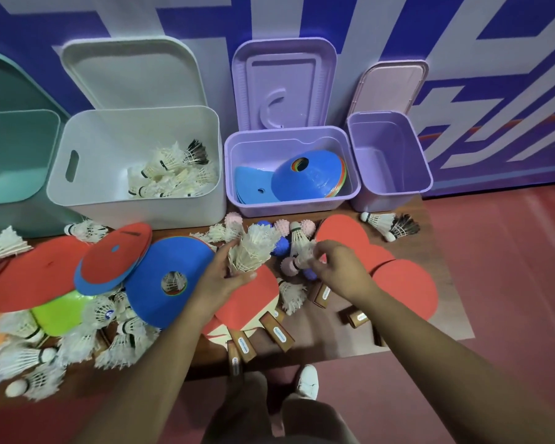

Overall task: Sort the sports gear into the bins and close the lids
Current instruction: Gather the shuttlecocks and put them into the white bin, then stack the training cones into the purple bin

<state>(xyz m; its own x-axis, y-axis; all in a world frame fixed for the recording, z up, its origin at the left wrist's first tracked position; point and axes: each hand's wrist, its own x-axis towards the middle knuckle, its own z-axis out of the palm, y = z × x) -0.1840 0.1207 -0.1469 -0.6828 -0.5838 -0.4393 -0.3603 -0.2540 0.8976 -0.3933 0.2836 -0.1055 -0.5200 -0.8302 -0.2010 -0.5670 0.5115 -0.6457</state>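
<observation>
Shuttlecocks bunched (253,251) in left hand (220,280), fingers curled round cluster, feather skirts fanning toward 1 o'clock. Right hand (337,267) fingers pinching single shuttlecock (303,256) by cork end, just beside bunch. White bin (135,206) with shuttlecocks lies at 11 o'clock, nearer left hand, lid open.

Four open bins stand in a row at the back of the table (334,344), each lid leaning on the wall behind it. The second bin from the left (135,187) holds shuttlecocks (173,174) at its 3 o'clock side. To its right, the third bin (289,193) holds disc cones (308,174). In front of the bins, at 9 o'clock, lie flat discs (116,254) over loose shuttlecocks (122,344). At 3 o'clock lie table tennis paddles (404,283).
</observation>
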